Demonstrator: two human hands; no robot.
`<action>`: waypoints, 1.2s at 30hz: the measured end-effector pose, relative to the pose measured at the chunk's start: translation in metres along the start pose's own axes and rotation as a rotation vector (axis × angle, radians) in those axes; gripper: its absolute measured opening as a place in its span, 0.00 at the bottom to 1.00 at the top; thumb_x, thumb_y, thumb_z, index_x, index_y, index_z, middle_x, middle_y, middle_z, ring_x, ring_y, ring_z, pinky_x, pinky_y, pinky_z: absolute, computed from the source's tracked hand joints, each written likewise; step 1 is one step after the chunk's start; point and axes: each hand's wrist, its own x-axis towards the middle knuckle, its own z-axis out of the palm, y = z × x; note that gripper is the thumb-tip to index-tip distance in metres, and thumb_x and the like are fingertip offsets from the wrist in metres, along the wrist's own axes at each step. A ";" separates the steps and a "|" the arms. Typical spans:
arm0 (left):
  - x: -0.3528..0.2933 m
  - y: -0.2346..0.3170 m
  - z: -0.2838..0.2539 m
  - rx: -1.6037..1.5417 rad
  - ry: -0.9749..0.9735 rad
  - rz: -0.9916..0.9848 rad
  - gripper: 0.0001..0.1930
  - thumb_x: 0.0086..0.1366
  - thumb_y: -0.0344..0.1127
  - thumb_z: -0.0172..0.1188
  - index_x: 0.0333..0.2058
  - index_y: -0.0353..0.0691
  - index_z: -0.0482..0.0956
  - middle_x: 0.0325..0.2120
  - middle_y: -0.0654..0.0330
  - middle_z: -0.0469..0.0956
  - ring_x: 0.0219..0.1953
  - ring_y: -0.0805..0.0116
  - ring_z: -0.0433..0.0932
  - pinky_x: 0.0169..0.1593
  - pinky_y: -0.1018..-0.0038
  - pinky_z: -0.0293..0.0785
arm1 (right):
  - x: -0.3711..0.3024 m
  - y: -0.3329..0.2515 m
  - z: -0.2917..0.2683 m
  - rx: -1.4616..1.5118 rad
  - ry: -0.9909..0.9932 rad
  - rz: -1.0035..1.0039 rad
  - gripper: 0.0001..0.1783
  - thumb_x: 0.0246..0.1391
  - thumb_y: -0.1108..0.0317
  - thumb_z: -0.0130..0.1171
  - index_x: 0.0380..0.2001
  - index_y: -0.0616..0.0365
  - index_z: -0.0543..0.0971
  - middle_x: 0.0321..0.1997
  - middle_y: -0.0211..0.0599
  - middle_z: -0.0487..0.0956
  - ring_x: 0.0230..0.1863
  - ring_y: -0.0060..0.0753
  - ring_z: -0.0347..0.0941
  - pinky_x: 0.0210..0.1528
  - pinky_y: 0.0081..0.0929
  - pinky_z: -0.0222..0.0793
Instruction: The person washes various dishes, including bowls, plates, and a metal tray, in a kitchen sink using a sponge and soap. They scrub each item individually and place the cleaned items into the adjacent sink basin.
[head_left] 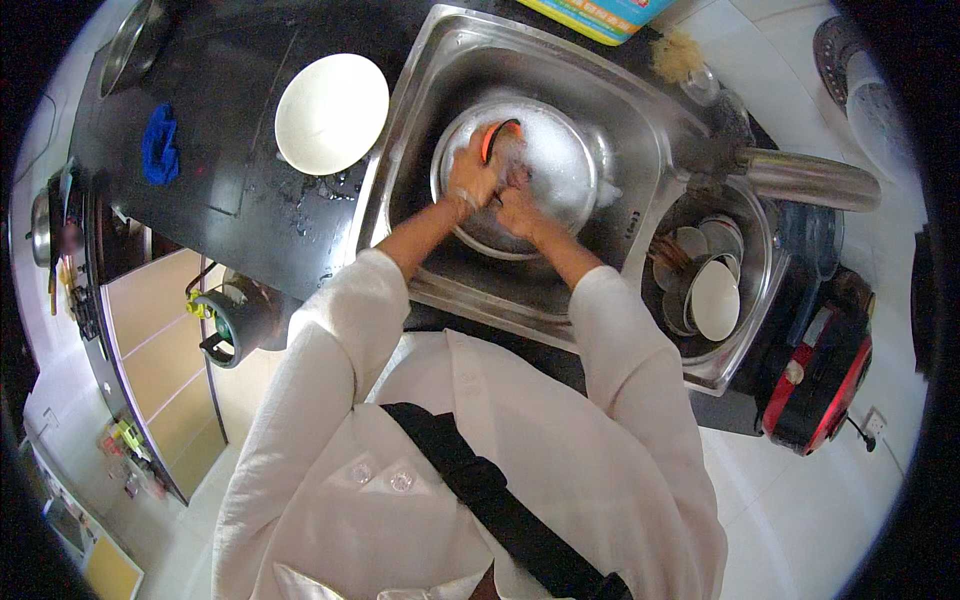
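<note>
Both hands are over a round metal basin (575, 225) lying in the large left bowl of a steel sink (620, 130). Pale, foamy-looking liquid or suds cover its bottom. My left hand (472, 178) is closed around a tool with a curved orange-and-black handle (503, 138); its working end is hidden, so I cannot make out its kind. Close beside it, my right hand (518, 210) has its fingers drawn together at a small reddish-brown patch, too blurred to name. What those fingers grip, if anything, is hidden.
A white bowl (332, 114) stands on the dark counter left of the sink, with a blue cloth (160, 145) farther left. The right-hand sink bowl holds stacked dishes (715, 298) and chopsticks. A metal faucet (810, 180) juts over its far side; a red-and-black appliance (820, 375) sits at right.
</note>
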 end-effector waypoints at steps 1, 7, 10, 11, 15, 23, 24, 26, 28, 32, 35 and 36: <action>-0.018 -0.006 0.009 0.014 0.188 0.191 0.25 0.54 0.44 0.47 0.52 0.53 0.56 0.41 0.40 0.66 0.40 0.41 0.66 0.45 0.58 0.62 | 0.001 -0.015 0.000 0.307 0.096 0.019 0.25 0.40 0.66 0.51 0.45 0.62 0.66 0.45 0.51 0.68 0.50 0.46 0.61 0.53 0.37 0.54; 0.016 -0.052 0.000 0.372 -0.160 0.136 0.23 0.53 0.46 0.50 0.48 0.48 0.62 0.39 0.46 0.71 0.41 0.49 0.70 0.45 0.65 0.66 | -0.023 -0.023 -0.033 -0.195 -0.211 -0.027 0.20 0.40 0.65 0.50 0.39 0.60 0.70 0.43 0.53 0.69 0.45 0.49 0.65 0.48 0.37 0.60; 0.019 -0.035 -0.010 0.306 -0.219 -0.119 0.32 0.45 0.47 0.61 0.49 0.47 0.59 0.41 0.46 0.69 0.42 0.49 0.69 0.46 0.65 0.65 | -0.028 -0.055 -0.082 -0.413 0.033 0.154 0.24 0.41 0.63 0.50 0.44 0.59 0.68 0.47 0.49 0.67 0.51 0.47 0.60 0.53 0.38 0.54; 0.016 -0.029 -0.010 0.304 -0.182 -0.081 0.32 0.46 0.46 0.61 0.49 0.47 0.58 0.41 0.43 0.67 0.41 0.46 0.69 0.45 0.63 0.65 | -0.019 -0.002 -0.048 -0.515 0.207 0.100 0.23 0.41 0.61 0.50 0.43 0.58 0.69 0.46 0.50 0.67 0.51 0.45 0.61 0.53 0.39 0.54; 0.005 -0.025 -0.007 0.249 -0.034 -0.015 0.35 0.45 0.44 0.62 0.51 0.47 0.55 0.40 0.37 0.62 0.40 0.40 0.66 0.44 0.60 0.65 | -0.013 -0.007 -0.025 -0.400 0.515 0.319 0.25 0.39 0.57 0.53 0.42 0.60 0.71 0.53 0.47 0.62 0.55 0.45 0.55 0.55 0.39 0.50; -0.013 -0.016 -0.022 0.297 0.030 0.173 0.34 0.48 0.29 0.56 0.54 0.44 0.51 0.39 0.42 0.63 0.42 0.44 0.64 0.46 0.59 0.61 | 0.010 0.049 -0.035 0.459 0.505 0.579 0.19 0.39 0.73 0.49 0.41 0.59 0.71 0.46 0.49 0.68 0.49 0.42 0.63 0.49 0.31 0.59; -0.013 -0.019 -0.022 0.319 0.057 0.198 0.34 0.47 0.27 0.55 0.54 0.43 0.50 0.38 0.42 0.64 0.42 0.44 0.64 0.46 0.59 0.61 | -0.004 0.008 -0.066 0.553 0.539 0.499 0.21 0.35 0.76 0.48 0.39 0.59 0.71 0.45 0.49 0.68 0.48 0.45 0.63 0.49 0.31 0.58; -0.008 -0.022 -0.010 0.363 0.142 0.255 0.36 0.46 0.21 0.51 0.55 0.40 0.48 0.35 0.44 0.66 0.42 0.44 0.64 0.45 0.59 0.61 | -0.007 -0.013 -0.083 0.512 0.579 0.296 0.22 0.34 0.75 0.49 0.39 0.58 0.71 0.45 0.48 0.68 0.47 0.46 0.63 0.49 0.32 0.59; -0.010 -0.017 -0.005 0.340 0.157 0.326 0.37 0.45 0.19 0.50 0.55 0.39 0.46 0.36 0.43 0.66 0.41 0.45 0.64 0.45 0.59 0.61 | -0.014 -0.037 -0.082 0.255 0.588 0.104 0.22 0.34 0.76 0.49 0.40 0.54 0.70 0.45 0.45 0.67 0.45 0.48 0.64 0.47 0.34 0.59; -0.013 0.000 -0.013 0.169 0.017 0.358 0.41 0.41 0.19 0.54 0.55 0.38 0.44 0.37 0.43 0.67 0.41 0.46 0.65 0.45 0.61 0.61 | -0.015 -0.043 -0.080 -0.231 0.430 -0.107 0.28 0.33 0.77 0.53 0.45 0.47 0.67 0.45 0.41 0.67 0.43 0.47 0.66 0.43 0.34 0.63; -0.016 -0.001 -0.018 -0.027 -0.042 0.225 0.42 0.41 0.22 0.58 0.55 0.40 0.46 0.34 0.46 0.68 0.39 0.49 0.67 0.45 0.66 0.63 | -0.013 -0.015 -0.082 0.155 0.332 -0.149 0.24 0.37 0.75 0.54 0.44 0.53 0.68 0.41 0.42 0.71 0.41 0.39 0.69 0.42 0.29 0.65; -0.014 -0.006 -0.016 -0.160 -0.049 0.159 0.41 0.41 0.22 0.58 0.55 0.40 0.47 0.34 0.46 0.68 0.39 0.50 0.68 0.44 0.67 0.64 | -0.007 0.002 -0.070 0.313 0.343 -0.112 0.23 0.38 0.75 0.55 0.43 0.54 0.69 0.40 0.42 0.72 0.40 0.37 0.70 0.41 0.28 0.65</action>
